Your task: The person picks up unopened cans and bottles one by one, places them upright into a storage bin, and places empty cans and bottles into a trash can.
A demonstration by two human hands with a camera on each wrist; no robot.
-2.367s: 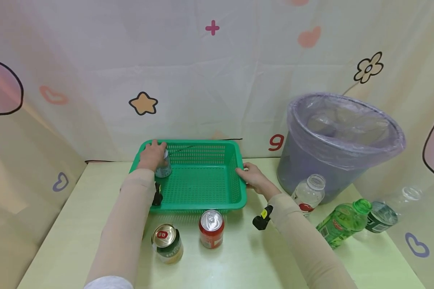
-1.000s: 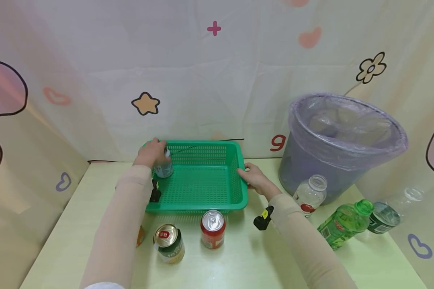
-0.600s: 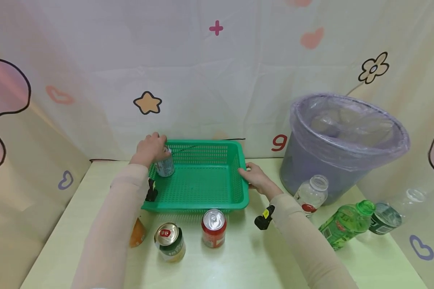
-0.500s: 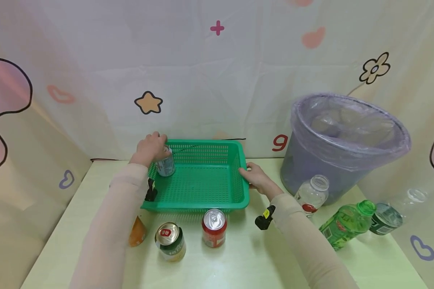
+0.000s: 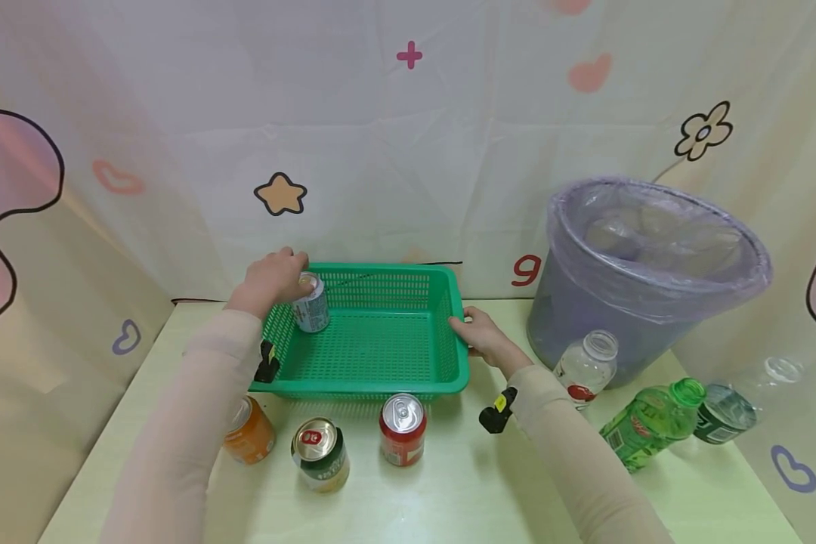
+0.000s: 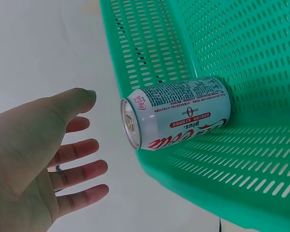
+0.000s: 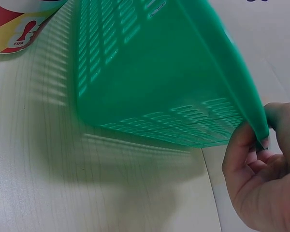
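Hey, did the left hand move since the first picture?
Yes. Measured against the orange star on the curtain, the left hand has shifted left and a little up in the head view, away from the silvery can.

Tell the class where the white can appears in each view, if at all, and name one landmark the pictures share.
Head: left of centre, the white can is inside the green basket, near the left hand.
Left wrist: just right of centre, lying sideways in the picture, its top facing left.
Right wrist: it cannot be made out.
Shared landmark: the green basket, visible in all three.
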